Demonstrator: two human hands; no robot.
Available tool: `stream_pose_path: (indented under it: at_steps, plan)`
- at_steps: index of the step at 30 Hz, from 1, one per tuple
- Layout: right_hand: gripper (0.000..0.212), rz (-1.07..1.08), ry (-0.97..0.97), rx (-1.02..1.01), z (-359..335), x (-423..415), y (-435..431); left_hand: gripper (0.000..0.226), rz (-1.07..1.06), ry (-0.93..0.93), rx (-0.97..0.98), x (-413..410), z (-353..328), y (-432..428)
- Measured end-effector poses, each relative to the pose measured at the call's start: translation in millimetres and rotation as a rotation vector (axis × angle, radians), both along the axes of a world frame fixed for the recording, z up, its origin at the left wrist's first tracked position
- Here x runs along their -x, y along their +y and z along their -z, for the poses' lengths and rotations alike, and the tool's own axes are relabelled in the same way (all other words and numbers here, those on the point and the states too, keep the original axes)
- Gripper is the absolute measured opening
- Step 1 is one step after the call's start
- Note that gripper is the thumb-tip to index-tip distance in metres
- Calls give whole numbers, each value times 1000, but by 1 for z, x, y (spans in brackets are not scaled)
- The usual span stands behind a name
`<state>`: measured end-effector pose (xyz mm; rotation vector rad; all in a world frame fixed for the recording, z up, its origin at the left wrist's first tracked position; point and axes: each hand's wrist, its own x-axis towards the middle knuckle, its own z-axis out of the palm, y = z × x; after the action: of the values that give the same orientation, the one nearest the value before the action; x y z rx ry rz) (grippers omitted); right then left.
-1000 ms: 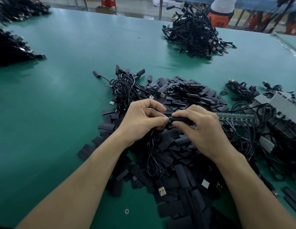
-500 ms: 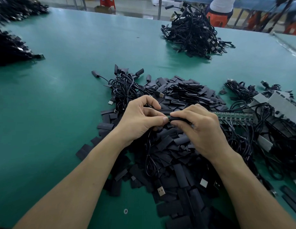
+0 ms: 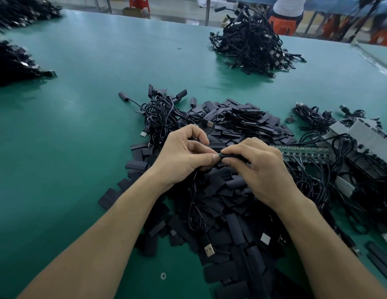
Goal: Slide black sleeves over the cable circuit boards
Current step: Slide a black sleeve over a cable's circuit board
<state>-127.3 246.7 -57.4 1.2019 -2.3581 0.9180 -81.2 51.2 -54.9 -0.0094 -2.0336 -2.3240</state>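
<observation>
our right hand (image 3: 260,167) pinches a short black tube sleeve (image 3: 232,156) above the heap of loose black sleeves (image 3: 220,203); our left hand (image 3: 184,157) pinches a greenish circuit board tip (image 3: 219,156) at its mouth; our fingers hide the rest

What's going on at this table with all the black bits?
A person is sleeving cables. The right hand pinches a black sleeve, and the left hand pinches the cable end at its mouth, above a pile of loose sleeves on the green table. How far it is on cannot be told.
</observation>
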Motion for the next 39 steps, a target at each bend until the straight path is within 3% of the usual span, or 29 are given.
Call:
stream_pose_path:
  at_steps: [7,11,26,35,39]
  plan:
    - [19,-25,-39,76,-3,-3,0,39,24,-1,-5,-2,-2,-2]
    - [31,44,-121,138,-7,-5,0,36,17,-21,-16,-3,-3,-2]
    - [23,31,50,64,-8,-5,3,34,9,-39,17,-3,-4,-3]
    - [24,17,-28,40,-5,-3,0,26,20,-38,19,-2,-2,-1]
    - [34,112,-57,130,-4,-4,-2,26,-6,-37,-10,-1,0,-2]
